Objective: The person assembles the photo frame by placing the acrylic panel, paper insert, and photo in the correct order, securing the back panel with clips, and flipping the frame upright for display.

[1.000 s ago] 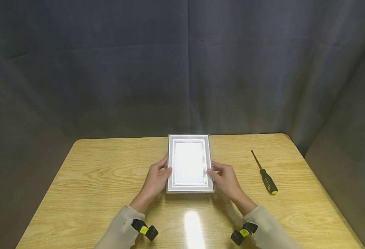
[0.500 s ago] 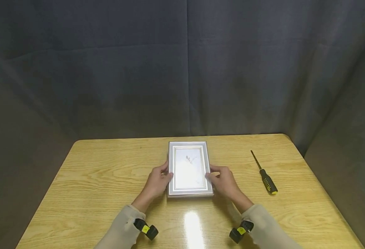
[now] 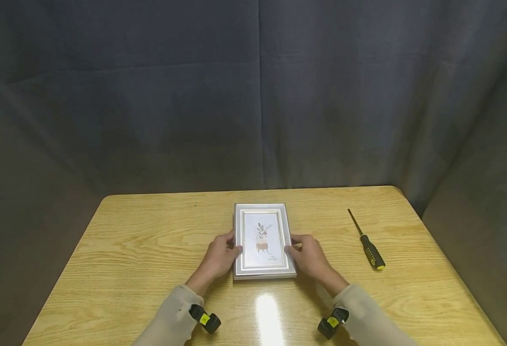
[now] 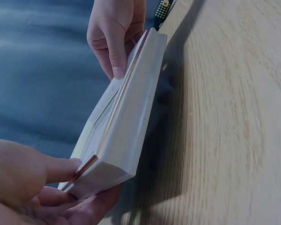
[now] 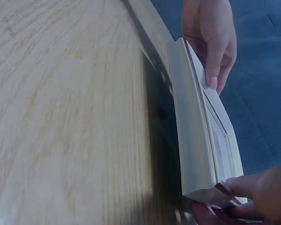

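A white picture frame (image 3: 264,276) with thin gold inner lines faces up in the head view, showing a print of a leafy plant in a pot. My left hand (image 3: 220,257) grips its left side, thumb on the front border and fingers beneath. On the opposite side my right hand (image 3: 311,255) holds it the same way. Both wrist views show a shadowed gap between the picture frame (image 4: 131,117) and the tabletop, so it is held a little above the wood. The fingers under the back are partly hidden.
On the right of the wooden table (image 3: 141,240) lies a screwdriver (image 3: 371,252) with a black and yellow handle, its shaft pointing away. A dark curtain (image 3: 193,96) hangs behind the table and along its sides. A bright glare spot lies on the front of the tabletop.
Both hands have brought the picture frame slightly down and towards me, tipping it flatter. The white glare has left its face, and the plant print now shows.
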The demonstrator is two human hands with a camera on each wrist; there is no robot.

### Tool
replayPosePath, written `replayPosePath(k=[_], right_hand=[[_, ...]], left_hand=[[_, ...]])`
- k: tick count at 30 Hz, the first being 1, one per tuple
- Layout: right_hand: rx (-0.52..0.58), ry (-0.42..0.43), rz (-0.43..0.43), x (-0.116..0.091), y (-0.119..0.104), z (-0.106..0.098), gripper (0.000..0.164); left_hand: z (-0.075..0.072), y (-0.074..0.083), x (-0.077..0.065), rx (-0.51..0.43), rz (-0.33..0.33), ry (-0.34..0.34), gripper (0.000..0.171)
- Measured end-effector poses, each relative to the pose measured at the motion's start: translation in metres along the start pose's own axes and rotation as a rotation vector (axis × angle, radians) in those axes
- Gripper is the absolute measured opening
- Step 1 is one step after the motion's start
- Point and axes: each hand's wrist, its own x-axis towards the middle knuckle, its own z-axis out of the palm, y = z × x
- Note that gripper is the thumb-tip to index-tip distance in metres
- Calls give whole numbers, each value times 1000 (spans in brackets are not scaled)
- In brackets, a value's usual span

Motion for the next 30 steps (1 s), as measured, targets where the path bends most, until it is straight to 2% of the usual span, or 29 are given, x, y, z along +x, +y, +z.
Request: replayPosePath(k=[7,15,20,30], right_hand=[[-100,14,-28,0,2,1,38],[-169,14,-23,2,7,4,39],[-191,29,-42,1,10,5,38],[-238,37,-54,2,10,6,38]], left_hand=[[3,-1,2,26,-29,-1,58],[6,-3,2,66,-31,10,59],[6,-3,0,82,-10,3,59],[5,-7,0,199,-20,46,57]])
